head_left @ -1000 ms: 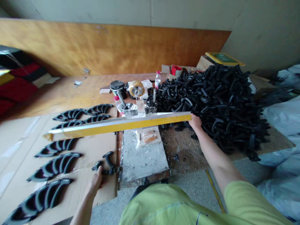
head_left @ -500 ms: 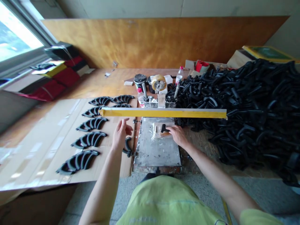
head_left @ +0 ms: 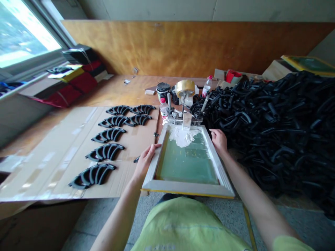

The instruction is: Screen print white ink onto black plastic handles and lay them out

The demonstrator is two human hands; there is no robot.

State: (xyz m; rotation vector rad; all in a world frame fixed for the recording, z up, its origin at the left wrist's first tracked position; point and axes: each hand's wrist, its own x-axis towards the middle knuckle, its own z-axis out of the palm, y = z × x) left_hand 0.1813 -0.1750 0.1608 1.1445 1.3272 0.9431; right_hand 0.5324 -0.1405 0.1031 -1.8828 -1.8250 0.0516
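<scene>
A screen-printing frame [head_left: 183,188] with green mesh and a smear of white ink at its far end lies flat in front of me. My left hand [head_left: 145,161] grips its left rail, fingers curled over the edge. My right hand [head_left: 219,140] holds the right rail near the far corner. Rows of black curved plastic parts [head_left: 104,152] lie fanned on the cardboard sheet [head_left: 52,164] to the left. One small black part [head_left: 136,159] peeks out beside my left hand.
A big heap of black plastic handles [head_left: 274,118] fills the right side. Behind the frame stand a tape roll [head_left: 184,88], a black-lidded can [head_left: 163,91] and small bottles [head_left: 163,108]. A wooden board lines the back wall; a window is at upper left.
The frame, raised on its hinge before, has swung down flat. My right hand left the part on the plate and my left hand left the cardboard; both now hold the frame's rails.
</scene>
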